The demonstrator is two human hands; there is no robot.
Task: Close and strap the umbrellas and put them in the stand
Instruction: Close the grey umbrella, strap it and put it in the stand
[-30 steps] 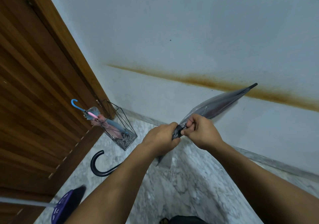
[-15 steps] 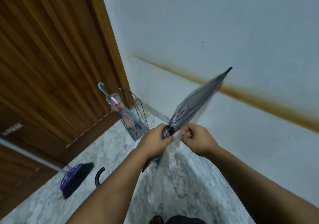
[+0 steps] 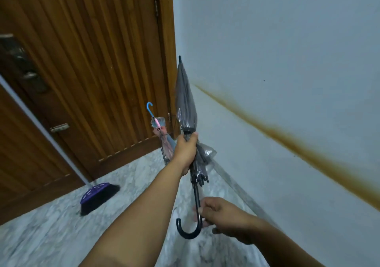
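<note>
A closed grey see-through umbrella [image 3: 186, 102] with a black strap band stands nearly upright, tip up, black hooked handle [image 3: 190, 228] down. My left hand [image 3: 185, 151] grips it around the canopy just below the strap. My right hand [image 3: 218, 215] is at the black shaft just above the hook, fingers curled against it. Behind my left hand, in the corner by the door, the wire stand [image 3: 167, 155] is mostly hidden; it holds a pink and blue umbrella [image 3: 159, 130] with a blue hooked handle.
A wooden slatted door [image 3: 82, 71] fills the left. A purple broom [image 3: 96, 196] with a pale pole leans on the marble floor [image 3: 51, 236]. The white wall [image 3: 287, 61] with a brown stain line runs along the right.
The grey umbrella has swung from slanting right to nearly upright. My right hand left the strap area and dropped to the shaft near the hook. The view turned left toward the door.
</note>
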